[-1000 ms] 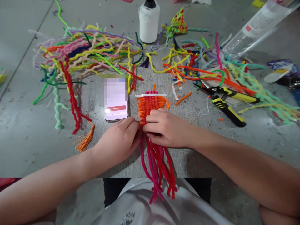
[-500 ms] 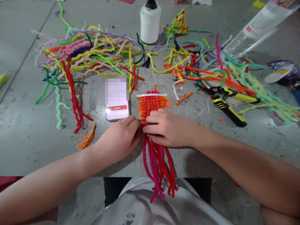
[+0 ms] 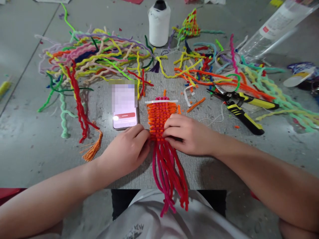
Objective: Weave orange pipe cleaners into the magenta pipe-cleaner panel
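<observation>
A woven piece (image 3: 157,116) of orange and pink fuzzy strands lies flat on the table between my hands, with a white strip (image 3: 161,101) across its top. Long pink and red strands (image 3: 169,169) hang from its lower end over the table edge onto my lap. My left hand (image 3: 133,142) is closed at the weave's lower left edge, its fingertips hidden under the knuckles. On the right edge, my right hand (image 3: 185,134) has its fingers curled onto the weave, pinching at its lower right side.
Left of the weave lies a phone (image 3: 124,116). Yellow-black pliers (image 3: 240,109) rest at the right, beside orange scraps (image 3: 196,104). Behind are a heap of coloured strands (image 3: 99,56), a white thread spool (image 3: 159,25) and a clear plastic tube (image 3: 271,31). An orange tassel (image 3: 93,149) lies at the left.
My right hand has slid right, from the middle of the weave to its right edge, uncovering more of the lower rows. My left hand has stayed about where it was.
</observation>
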Demonstrator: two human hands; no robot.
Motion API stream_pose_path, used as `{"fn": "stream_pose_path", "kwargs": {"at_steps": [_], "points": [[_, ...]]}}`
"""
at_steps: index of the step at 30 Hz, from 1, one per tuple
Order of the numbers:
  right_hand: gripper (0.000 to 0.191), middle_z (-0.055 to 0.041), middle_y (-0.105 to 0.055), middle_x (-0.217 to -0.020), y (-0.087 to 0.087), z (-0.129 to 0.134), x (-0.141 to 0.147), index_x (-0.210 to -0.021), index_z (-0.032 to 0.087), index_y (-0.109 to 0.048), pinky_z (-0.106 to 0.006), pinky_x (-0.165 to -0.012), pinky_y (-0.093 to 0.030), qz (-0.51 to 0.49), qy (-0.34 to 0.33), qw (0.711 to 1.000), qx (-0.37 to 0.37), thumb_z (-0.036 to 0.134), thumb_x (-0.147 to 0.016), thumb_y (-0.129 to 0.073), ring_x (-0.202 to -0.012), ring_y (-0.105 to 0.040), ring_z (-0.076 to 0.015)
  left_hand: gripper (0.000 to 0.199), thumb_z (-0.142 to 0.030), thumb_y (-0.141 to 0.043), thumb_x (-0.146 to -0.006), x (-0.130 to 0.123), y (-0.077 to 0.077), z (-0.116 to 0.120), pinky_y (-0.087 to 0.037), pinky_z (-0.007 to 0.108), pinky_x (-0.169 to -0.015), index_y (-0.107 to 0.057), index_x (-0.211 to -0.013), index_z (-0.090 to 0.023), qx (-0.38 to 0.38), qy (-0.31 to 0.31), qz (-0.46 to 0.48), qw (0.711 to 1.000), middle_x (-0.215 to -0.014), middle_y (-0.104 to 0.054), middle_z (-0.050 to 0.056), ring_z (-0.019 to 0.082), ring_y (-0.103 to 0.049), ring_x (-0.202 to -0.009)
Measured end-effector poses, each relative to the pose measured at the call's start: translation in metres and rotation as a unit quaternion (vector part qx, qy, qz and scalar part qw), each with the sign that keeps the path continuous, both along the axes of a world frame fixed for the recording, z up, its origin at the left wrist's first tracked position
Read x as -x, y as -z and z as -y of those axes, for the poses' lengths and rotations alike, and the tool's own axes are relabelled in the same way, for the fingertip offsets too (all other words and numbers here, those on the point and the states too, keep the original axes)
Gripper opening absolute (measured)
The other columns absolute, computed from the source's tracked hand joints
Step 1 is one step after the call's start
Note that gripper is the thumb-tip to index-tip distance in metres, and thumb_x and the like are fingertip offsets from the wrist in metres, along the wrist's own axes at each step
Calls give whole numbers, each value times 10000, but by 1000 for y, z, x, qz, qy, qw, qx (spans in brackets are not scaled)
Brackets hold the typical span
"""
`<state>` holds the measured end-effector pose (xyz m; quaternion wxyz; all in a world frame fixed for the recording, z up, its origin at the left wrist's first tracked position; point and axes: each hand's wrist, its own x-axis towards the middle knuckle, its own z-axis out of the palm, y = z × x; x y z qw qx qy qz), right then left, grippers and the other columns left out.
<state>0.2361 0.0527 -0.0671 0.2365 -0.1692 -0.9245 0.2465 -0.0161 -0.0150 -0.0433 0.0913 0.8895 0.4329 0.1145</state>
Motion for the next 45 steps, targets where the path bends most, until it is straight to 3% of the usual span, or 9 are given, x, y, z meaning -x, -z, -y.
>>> {"fn": "stream_pose_path", "kwargs": {"at_steps": [3,6,11,21,25,32,37,41,45], "points": [[181,-123,-699,-1021,-1,1,-3,-935,170,-716,-396,-858,-507,10,9,1000,26,154,-1037,-567,-938,-596,-239,163,-126,-510,-1023,-2,-4,6,-577,326,-677,-666,-977,-133,-40,3,-4,999,-911,-618,72,196,-621,-766],[124,-112,-683,-1078,-4,-2,-9,-1006,174,-734,-390,-926,-517,8,-12,996,83,153,-1023,-613,-1019,-623,-230,187,-138,-523,-1044,-3,-9,13,-591,336,-667,-701,-1100,-152,-85,55,-38,994,-943,-650,72,211,-642,-787],[127,-106,-671,-1169,-9,-12,-20,-1087,196,-740,-407,-994,-528,35,-59,985,156,150,-976,-702,-1101,-641,-233,226,-160,-515,-1064,-1,-10,18,-620,358,-637,-706,-1183,-150,-85,93,-82,989,-983,-709,83,240,-699,-808],[94,-104,-672,-1140,-6,-14,-19,-1015,182,-724,-399,-984,-523,35,-49,987,147,211,-946,-782,-1082,-632,-237,323,-113,-430,-1072,-7,-10,20,-685,403,-704,-744,-1148,-93,-79,115,-94,986,-1189,-773,148,270,-749,-921],[42,-91,-682,-1119,-7,-17,-21,-940,185,-703,-380,-965,-526,24,-63,985,156,174,-966,-734,-1053,-654,-219,339,-77,-434,-1054,-9,-14,20,-683,418,-823,-749,-1179,-98,-95,160,-82,979,-1321,-761,164,294,-745,-1094],[206,-135,-684,-1087,-17,5,-16,-827,181,-665,-401,-889,-537,73,1,997,15,128,-1004,-575,-1008,-615,-247,426,-128,-397,-1084,-13,-15,23,-637,424,-966,-662,-1417,-115,-57,205,-74,974,-1482,-697,138,271,-738,-1167],[262,-129,-705,-972,-18,22,-10,-788,168,-666,-381,-656,-442,144,72,982,-103,70,-981,-519,-874,-565,-243,368,-151,-474,-1061,-11,-11,27,-626,422,-1013,-741,-1314,-143,-49,196,-80,976,-1491,-694,115,279,-703,-1218],[256,-106,-692,-916,-16,22,-9,-754,163,-650,-355,-608,-373,135,103,979,-114,61,-958,-534,-848,-555,-218,371,-134,-471,-1046,-10,-8,29,-632,396,-1020,-736,-1305,-114,-53,195,-67,977,-1482,-693,128,289,-664,-1285],[190,-104,-697,-953,-17,15,-12,-777,155,-661,-338,-643,-379,125,98,985,-59,114,-945,-583,-865,-575,-211,383,-103,-461,-1016,-10,-6,29,-655,379,-950,-713,-1304,-92,-60,192,-62,978,-1481,-672,163,300,-679,-1251]]}}
